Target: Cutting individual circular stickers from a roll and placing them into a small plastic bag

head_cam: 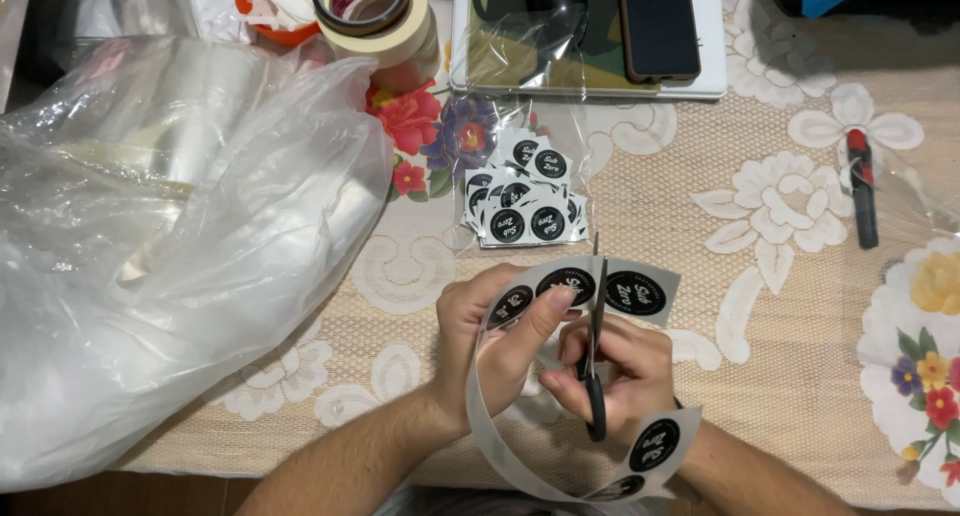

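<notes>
Sticker strip [520, 466] loops at bottom centre; left hand [495, 341] pinches it, right hand [610, 376] grips scissors [597, 336] cutting it; cut stickers [525, 201] above.

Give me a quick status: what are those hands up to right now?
Left hand pinching the sticker strip. Right hand working black scissors, blades at the strip between two round stickers. Pile of cut stickers lies beyond; nothing obstructing.

A home table: floral lace tablecloth [790, 206], masking tape rolls [385, 21], phone [657, 26], plastic bag [180, 246].
</notes>
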